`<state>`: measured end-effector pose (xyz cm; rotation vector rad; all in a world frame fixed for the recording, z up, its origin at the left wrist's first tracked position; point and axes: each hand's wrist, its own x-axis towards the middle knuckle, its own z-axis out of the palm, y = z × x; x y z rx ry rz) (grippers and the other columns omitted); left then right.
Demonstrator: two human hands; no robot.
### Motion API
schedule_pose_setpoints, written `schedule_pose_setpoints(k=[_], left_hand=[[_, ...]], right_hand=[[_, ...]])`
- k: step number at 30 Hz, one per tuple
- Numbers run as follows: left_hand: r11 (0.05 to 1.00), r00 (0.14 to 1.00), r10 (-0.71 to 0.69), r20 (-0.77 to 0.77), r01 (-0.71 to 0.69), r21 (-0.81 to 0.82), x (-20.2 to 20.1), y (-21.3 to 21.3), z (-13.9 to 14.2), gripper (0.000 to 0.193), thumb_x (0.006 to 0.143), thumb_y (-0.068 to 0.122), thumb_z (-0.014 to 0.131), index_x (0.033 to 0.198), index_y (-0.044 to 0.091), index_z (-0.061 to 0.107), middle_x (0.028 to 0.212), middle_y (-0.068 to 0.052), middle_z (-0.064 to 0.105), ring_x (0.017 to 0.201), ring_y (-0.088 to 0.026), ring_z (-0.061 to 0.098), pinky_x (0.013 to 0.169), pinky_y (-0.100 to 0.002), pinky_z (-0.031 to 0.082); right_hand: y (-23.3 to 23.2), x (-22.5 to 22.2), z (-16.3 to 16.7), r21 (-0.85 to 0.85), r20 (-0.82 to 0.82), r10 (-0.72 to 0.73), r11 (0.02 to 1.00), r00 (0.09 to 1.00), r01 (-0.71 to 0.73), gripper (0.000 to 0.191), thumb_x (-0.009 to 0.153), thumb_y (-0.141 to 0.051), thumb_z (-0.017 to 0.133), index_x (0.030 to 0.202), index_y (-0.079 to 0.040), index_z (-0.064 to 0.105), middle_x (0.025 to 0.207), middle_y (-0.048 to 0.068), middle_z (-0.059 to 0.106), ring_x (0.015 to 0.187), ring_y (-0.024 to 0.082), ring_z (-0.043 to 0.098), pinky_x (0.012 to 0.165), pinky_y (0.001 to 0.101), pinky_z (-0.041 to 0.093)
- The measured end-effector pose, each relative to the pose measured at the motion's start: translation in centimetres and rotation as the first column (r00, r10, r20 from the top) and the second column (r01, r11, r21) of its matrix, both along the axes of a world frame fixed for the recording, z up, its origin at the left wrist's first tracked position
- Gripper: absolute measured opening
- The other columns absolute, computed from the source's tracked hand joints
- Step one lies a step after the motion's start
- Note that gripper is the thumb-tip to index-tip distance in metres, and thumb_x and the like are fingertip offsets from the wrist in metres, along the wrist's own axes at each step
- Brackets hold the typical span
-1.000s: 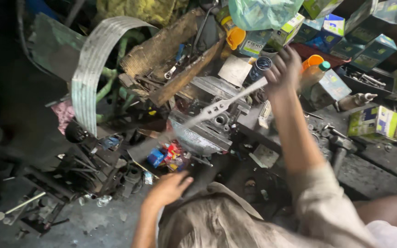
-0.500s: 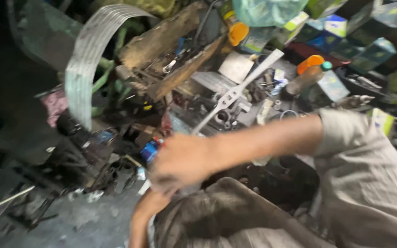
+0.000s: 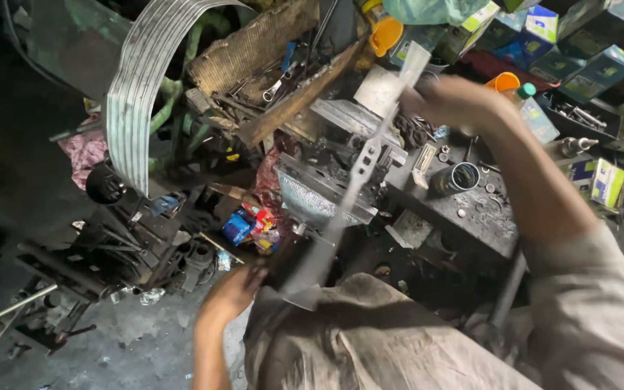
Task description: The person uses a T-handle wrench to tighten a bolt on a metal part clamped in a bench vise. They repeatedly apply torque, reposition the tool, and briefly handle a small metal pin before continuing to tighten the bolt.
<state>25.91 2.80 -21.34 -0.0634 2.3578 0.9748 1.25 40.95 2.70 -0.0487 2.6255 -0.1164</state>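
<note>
The right hand [image 3: 453, 101] is clenched around the upper end of a long flat metal bar [image 3: 359, 177] with slots, which slants down across the cluttered workbench [image 3: 471, 217] to its near edge. The left hand [image 3: 236, 289] sits at the bar's blurred lower end; whether its fingers grasp it cannot be told. A round tin [image 3: 462, 177] stands on the workbench, near the bar.

the right hand [image 3: 453, 101] and long metal strip [image 3: 359, 173] are motion-blurred, the grip unclear, and the left hand [image 3: 234, 289] is partly hidden behind grey cloth [image 3: 370, 339].
</note>
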Motion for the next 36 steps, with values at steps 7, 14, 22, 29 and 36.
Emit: schedule_pose_setpoints(k=[7, 14, 22, 29, 36], left_hand=[[0.944, 0.919, -0.226, -0.322, 0.289, 0.160, -2.8, 6.5, 4.3, 0.046, 0.101, 0.044, 0.052, 0.132, 0.012, 0.063, 0.126, -0.018, 0.070, 0.117, -0.036, 0.064, 0.099, -0.044, 0.049], [0.947, 0.995, 0.059, -0.084, -0.029, 0.319, 3.2, -0.6, 1.1, 0.045, 0.098, 0.040, 0.055, 0.133, 0.012, 0.061, 0.126, -0.013, 0.072, 0.117, -0.026, 0.070, 0.097, -0.036, 0.051], [0.998, 0.996, 0.040, -0.077, -0.035, 0.061, 3.0, -5.2, 2.6, 0.048, 0.097, 0.041, 0.058, 0.138, 0.016, 0.062, 0.129, -0.016, 0.070, 0.119, -0.029, 0.069, 0.100, -0.036, 0.052], [0.945, 0.927, -0.155, -0.343, 0.240, 0.222, -2.7, 1.8, 8.5, 0.043, 0.101, 0.039, 0.055, 0.133, 0.011, 0.062, 0.124, -0.014, 0.070, 0.115, -0.031, 0.068, 0.097, -0.039, 0.052], [0.905, 0.761, 0.156, -0.630, 0.146, 0.400, -5.2, 7.0, 10.6, 0.032, 0.103, 0.022, 0.062, 0.132, 0.007, 0.061, 0.136, -0.012, 0.066, 0.131, -0.030, 0.061, 0.111, -0.039, 0.047]], right_hand=[[-18.3, 6.5, 1.5, -0.116, -0.470, 0.799, 0.367, 0.376, -0.923, 0.042, 0.083, -0.025, 0.076, 0.121, -0.008, 0.068, 0.108, 0.016, 0.070, 0.099, 0.038, 0.068, 0.080, 0.0498, 0.057], [-5.1, 15.4, -1.0, 0.013, 0.404, 0.774, 0.528, 0.488, -0.849, 0.056, 0.102, -0.063, 0.043, 0.093, -0.014, 0.068, 0.086, 0.014, 0.069, 0.089, 0.032, 0.067, 0.078, 0.0483, 0.053], [-3.7, 0.2, 3.5, -0.077, -0.388, 0.353, 0.908, 0.851, -0.411, 0.048, 0.114, -0.042, 0.044, 0.135, -0.004, 0.066, 0.106, 0.022, 0.069, 0.098, 0.039, 0.066, 0.087, 0.0478, 0.049], [-10.6, 14.5, 2.3, 0.015, 0.346, 0.891, 0.306, 0.292, -0.952, 0.033, 0.090, -0.034, 0.057, 0.077, -0.005, 0.068, 0.075, 0.018, 0.068, 0.073, 0.036, 0.071, 0.065, 0.0495, 0.055], [3.8, 18.5, 5.6, -0.412, 0.124, 0.774, 0.610, 0.621, -0.677, 0.038, 0.091, -0.045, 0.067, 0.122, -0.025, 0.072, 0.091, 0.002, 0.073, 0.089, 0.021, 0.066, 0.076, 0.0388, 0.059]])
